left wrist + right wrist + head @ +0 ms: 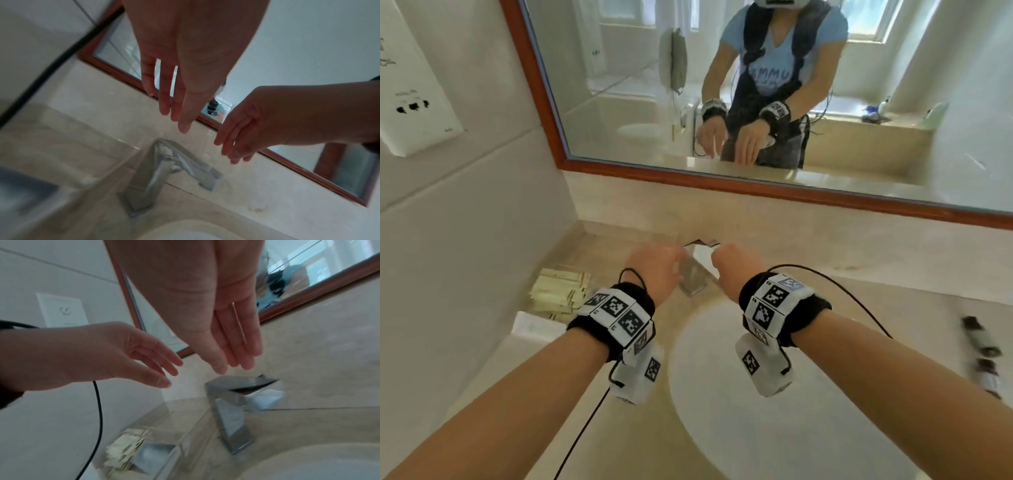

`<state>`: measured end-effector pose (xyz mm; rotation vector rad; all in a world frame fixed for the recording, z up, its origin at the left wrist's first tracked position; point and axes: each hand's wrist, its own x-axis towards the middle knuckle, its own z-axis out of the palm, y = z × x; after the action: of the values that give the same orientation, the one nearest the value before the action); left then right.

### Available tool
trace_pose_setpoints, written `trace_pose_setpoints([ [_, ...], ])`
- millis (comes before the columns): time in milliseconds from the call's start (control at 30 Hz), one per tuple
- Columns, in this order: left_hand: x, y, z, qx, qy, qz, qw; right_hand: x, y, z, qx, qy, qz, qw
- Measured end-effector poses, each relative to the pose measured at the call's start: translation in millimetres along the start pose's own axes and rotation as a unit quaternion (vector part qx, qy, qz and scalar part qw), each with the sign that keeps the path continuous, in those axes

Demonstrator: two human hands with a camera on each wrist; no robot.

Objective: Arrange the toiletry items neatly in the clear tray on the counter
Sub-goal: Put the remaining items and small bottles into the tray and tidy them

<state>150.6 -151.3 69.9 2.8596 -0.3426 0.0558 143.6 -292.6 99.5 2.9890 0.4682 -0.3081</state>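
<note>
While I am leaning over the counter (859, 246), the sink (739, 394) is lying near me and the chrome faucet (697, 270) is standing beyond it. The clear tray (174, 439) is sitting at the left, already holding pale yellow packets (558, 291) and a small box (153, 456). Two dark small tubes (983, 353) are lying out on the right, so I judge the tidying unfinished. My left hand (654, 267) and right hand (736, 270) are hovering apart over the faucet, fingers relaxed, holding nothing
</note>
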Motion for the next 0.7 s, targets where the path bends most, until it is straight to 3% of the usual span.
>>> trace_pose_setpoints([
  [233, 20, 114, 23, -0.012, -0.044, 0.123, 0.991, -82, 91, 17, 0.069, 0.03, 0.137, 0.988],
  [700, 12, 344, 127, 0.013, -0.181, 0.351, 0.919, -238, 242, 113, 0.131, -0.06, 0.372, 0.917],
])
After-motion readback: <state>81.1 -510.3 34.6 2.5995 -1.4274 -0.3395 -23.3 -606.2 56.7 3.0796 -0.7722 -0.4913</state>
